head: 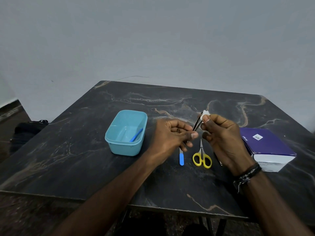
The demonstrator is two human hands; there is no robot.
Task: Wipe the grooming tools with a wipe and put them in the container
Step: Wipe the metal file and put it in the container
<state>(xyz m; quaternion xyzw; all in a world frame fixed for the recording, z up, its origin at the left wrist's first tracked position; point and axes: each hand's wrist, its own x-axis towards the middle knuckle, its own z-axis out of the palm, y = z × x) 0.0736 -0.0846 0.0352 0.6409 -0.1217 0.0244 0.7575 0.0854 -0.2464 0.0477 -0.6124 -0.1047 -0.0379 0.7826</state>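
tweezers (197,124) tilted, wipe (205,113) pinched at tip (probably) | container (119,147) open

Purple box (265,143), right side of table: white sticker w/ QR-type code on top face, too small to scan or read. Small white mark/logo just left of sticker, looks like 2–3 chars, not legible. No other text, nos. or brands readable anywhere.

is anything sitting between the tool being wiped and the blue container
Nothing on the table does. The thin dark tool is held up by the left hand, and that hand alone lies between it and the open container.
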